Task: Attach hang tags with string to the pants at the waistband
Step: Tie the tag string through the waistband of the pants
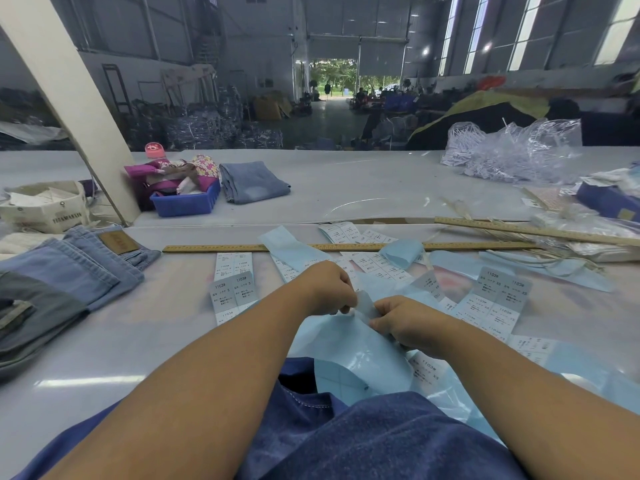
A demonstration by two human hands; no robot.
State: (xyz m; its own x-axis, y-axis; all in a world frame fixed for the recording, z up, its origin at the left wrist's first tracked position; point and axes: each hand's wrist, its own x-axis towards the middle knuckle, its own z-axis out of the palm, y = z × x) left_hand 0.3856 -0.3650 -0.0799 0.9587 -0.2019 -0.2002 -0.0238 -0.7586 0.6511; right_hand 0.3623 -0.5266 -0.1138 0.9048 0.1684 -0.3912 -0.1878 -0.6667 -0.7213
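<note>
My left hand (329, 287) and my right hand (403, 323) meet over the middle of the table, each pinching a pale blue backing sheet (349, 355) at its upper edge. Between the fingertips a small pale piece of the sheet (363, 304) stands up. White size labels printed "1103#" (233, 291) lie in strips to the left, and more label strips (495, 299) to the right. Dark blue denim pants (363, 438) lie below my forearms at the near edge. Folded light blue jeans (79, 268) are stacked at the left.
A long wooden ruler (214, 248) lies across the table, a second ruler (536, 230) at the right. A blue plastic bin (187, 202), folded jeans (252, 181), a canvas bag (45, 206) and a clear bag of plastic fasteners (512, 147) sit further back. A slanted white post (69, 98) rises at the left.
</note>
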